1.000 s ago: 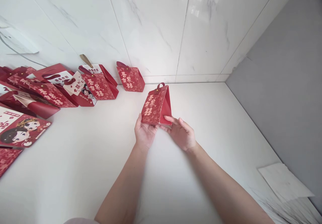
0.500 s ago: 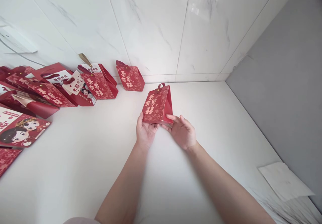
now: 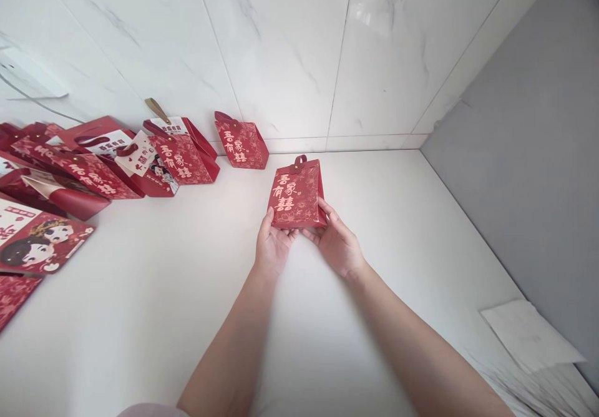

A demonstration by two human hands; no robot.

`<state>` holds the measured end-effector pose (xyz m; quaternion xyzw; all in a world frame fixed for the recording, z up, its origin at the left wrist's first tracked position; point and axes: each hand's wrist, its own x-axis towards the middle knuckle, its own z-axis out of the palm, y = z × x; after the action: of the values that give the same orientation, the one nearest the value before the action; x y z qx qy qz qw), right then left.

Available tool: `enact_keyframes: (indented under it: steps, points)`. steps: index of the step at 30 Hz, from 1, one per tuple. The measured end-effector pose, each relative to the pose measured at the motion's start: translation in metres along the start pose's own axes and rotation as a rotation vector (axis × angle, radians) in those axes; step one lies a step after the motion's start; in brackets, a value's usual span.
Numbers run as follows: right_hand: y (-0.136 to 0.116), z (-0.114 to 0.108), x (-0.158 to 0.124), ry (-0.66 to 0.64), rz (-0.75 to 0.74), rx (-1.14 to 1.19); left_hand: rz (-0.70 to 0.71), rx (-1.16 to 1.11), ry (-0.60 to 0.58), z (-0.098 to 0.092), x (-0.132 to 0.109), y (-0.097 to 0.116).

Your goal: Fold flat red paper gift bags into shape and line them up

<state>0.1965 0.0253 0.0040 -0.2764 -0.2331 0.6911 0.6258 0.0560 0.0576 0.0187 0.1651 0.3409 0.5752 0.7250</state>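
The left hand [image 3: 274, 248] pinches the lower left corner of the box [image 3: 299, 192], thumb in front; the right hand [image 3: 339, 242] curls its fingers against the lower right side. Lettered 吾家有囍, the box tilts between them over the tabletop [image 3: 397, 230]. Behind, leftward, a second box [image 3: 242, 147] and a third box [image 3: 183, 160] repeat those words.

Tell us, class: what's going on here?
Someone is holding a red box low down, the left hand at its lower left corner and the right hand at its lower right. Its printed front faces them, strap handle on top. A matching box stands apart by the tiled wall; more red boxes crowd the left of the white table.
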Motion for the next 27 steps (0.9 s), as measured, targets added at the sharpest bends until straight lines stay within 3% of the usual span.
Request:
enact_keyframes:
  steps: [16, 27]
  points:
    - [0.002, 0.001, -0.002, 0.020, -0.054, -0.026, 0.164, 0.195, -0.106, 0.005, -0.011, -0.004]
    - [-0.006, 0.003, 0.000, 0.017, -0.038, -0.069, 0.173, 0.255, -0.151, -0.002, -0.008, 0.002]
